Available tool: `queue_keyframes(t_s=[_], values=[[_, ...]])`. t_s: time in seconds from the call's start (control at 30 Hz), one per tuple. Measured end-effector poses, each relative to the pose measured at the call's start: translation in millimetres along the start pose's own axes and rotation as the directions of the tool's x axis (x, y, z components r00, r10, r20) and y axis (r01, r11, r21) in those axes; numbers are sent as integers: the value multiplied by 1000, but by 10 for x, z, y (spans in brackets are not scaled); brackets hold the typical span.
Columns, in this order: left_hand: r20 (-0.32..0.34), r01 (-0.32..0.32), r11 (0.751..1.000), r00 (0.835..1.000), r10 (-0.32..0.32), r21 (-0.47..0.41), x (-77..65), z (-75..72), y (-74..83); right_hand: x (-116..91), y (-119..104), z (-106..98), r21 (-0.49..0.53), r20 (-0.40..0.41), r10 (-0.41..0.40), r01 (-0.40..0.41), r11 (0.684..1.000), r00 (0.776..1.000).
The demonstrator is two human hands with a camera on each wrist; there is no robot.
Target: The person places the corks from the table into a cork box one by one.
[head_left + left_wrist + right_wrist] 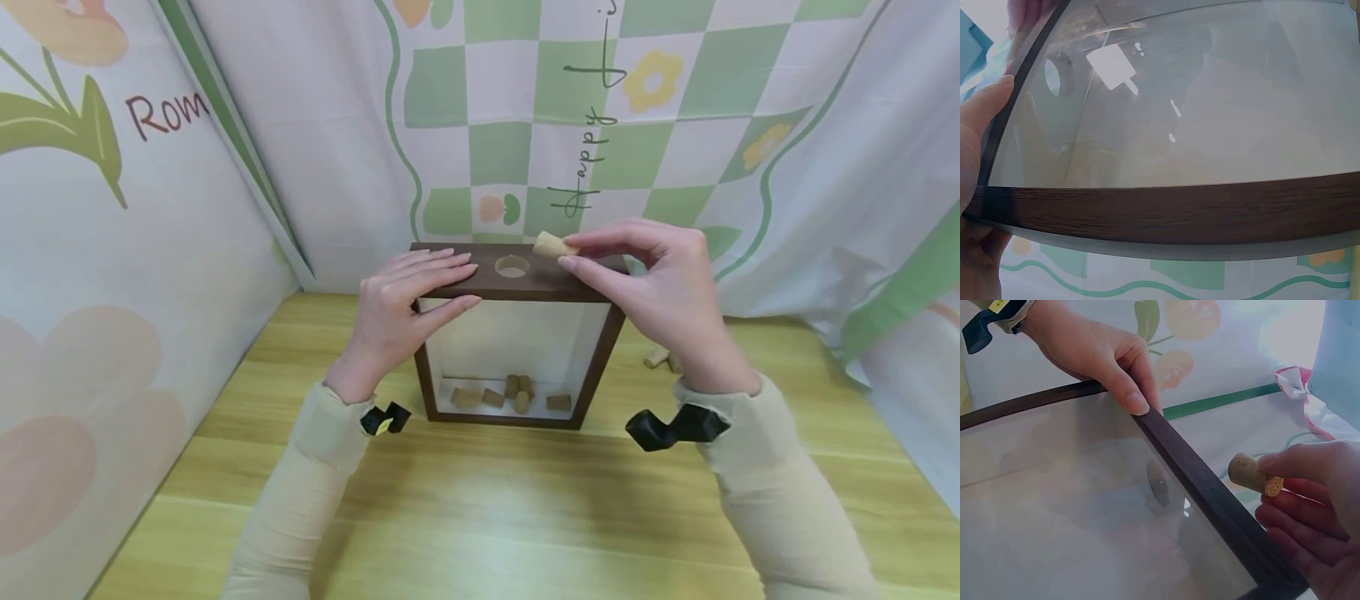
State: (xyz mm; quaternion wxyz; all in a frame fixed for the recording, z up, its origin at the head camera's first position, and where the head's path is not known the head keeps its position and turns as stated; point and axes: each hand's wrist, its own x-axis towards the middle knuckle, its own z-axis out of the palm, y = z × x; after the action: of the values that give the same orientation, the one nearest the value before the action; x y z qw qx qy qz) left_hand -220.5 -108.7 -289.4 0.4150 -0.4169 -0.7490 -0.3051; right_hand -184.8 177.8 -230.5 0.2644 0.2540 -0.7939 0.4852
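Looks partway done. Taking the dark-framed box [517,342] as clock centre in the head view: pinches one cork [549,244] between thumb and fingertips of the right hand [660,275], at two o'clock. Holds that cork at about one o'clock, near the round hole [512,267] at twelve but not in it. Cannot tell from here about contact with the top panel [540,281]. Rests the left hand [416,292] at ten o'clock, with fingers laid nearly straight across the top and thumb along the front edge; seemingly steadying, not clutching.

Shows several loose corks [492,398] already inside, at six o'clock, scattered over the box floor, with a few bunched near the middle. Leaves outside the pinched cork, plus at least two more corks [656,358] on the table [487,517] at three o'clock, partly hidden by the right wrist. Hard to count exactly in either place. Judging by that split, well begun but unfinished.
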Motion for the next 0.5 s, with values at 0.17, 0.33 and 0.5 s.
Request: queue_keyframes(t_s=[0.17, 0.33, 0.5], values=[[4, 4, 1000, 1000, -4, -2, -3, -4, 6, 79, -11, 73, -69, 49, -42, 46, 997, 998], [4, 5, 1000, 1000, -5, 0, -5, -7, 10, 147, -6, 108, -109, 125, -44, 58, 992, 991], [3, 8, 1000, 1000, -8, 0, 0, -7, 11, 205, 20, 141, -130, 181, -60, 85, 988, 982]])
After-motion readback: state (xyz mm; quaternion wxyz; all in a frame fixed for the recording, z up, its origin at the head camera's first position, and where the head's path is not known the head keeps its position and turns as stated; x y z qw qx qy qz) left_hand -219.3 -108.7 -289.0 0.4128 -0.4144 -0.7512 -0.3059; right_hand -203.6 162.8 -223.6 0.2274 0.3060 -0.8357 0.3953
